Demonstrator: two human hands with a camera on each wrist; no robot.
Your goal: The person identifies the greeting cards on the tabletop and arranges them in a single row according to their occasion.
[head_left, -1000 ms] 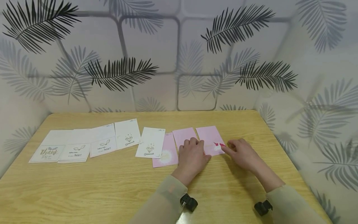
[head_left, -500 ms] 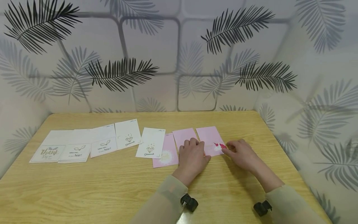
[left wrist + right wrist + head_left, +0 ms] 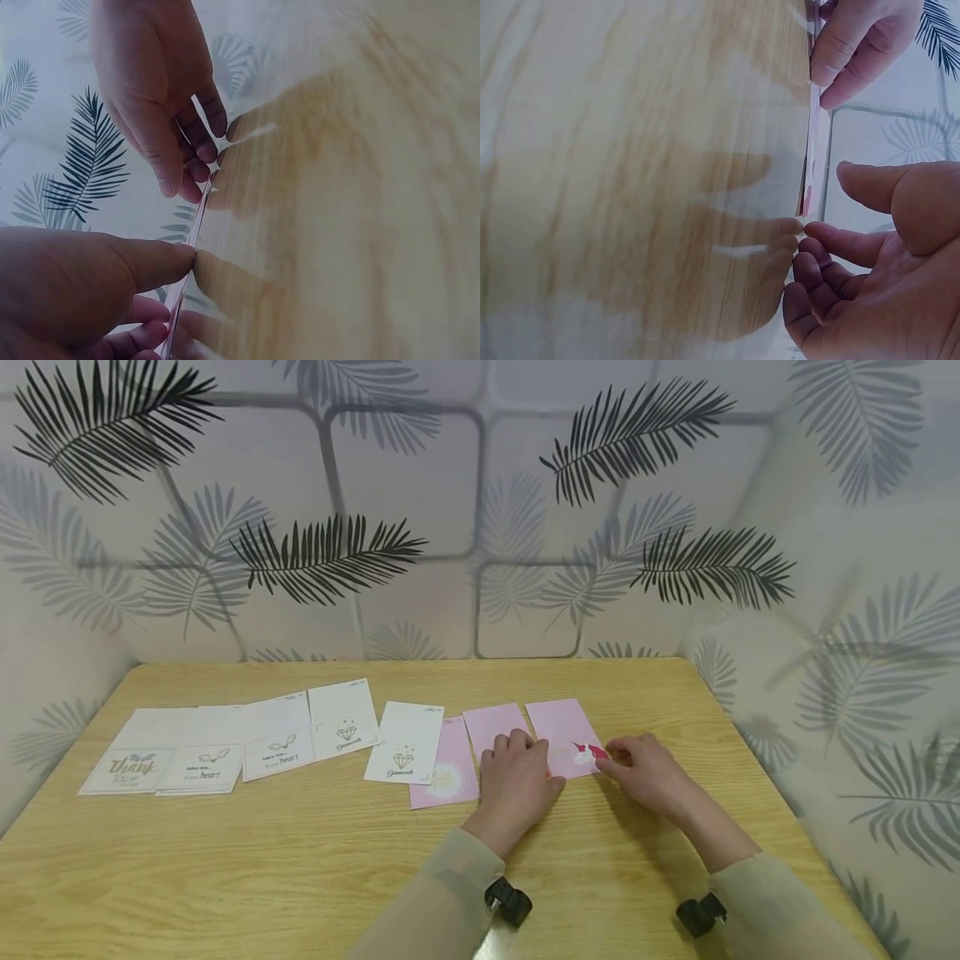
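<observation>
A pink card with a unicorn print [image 3: 562, 731] lies flat on the table right of centre. Over the lower part of the pink card [image 3: 495, 718] beside it lies my left hand [image 3: 517, 777], fingers loosely bent and hiding its print. The left thumb reaches toward the unicorn card's near corner. My right hand [image 3: 651, 772] is at that card's right edge, thumb overlapping the edge in the head view. In the right wrist view the right hand's fingertips [image 3: 810, 229] meet the table while its thumb stands apart from them. Neither hand grips anything.
Left of my hands a pink card with a round print [image 3: 450, 777] lies partly under a white diamond card [image 3: 403, 739]. Another diamond card [image 3: 341, 714], wing-print cards [image 3: 277, 752] and a "Thank you" card [image 3: 131, 770] continue leftward. Leaf-patterned wall coverings [image 3: 420, 618] border the wooden table [image 3: 262, 877].
Both hands keep nearly the same place; the right wrist shifts very slightly left. The cards stay where they were.
</observation>
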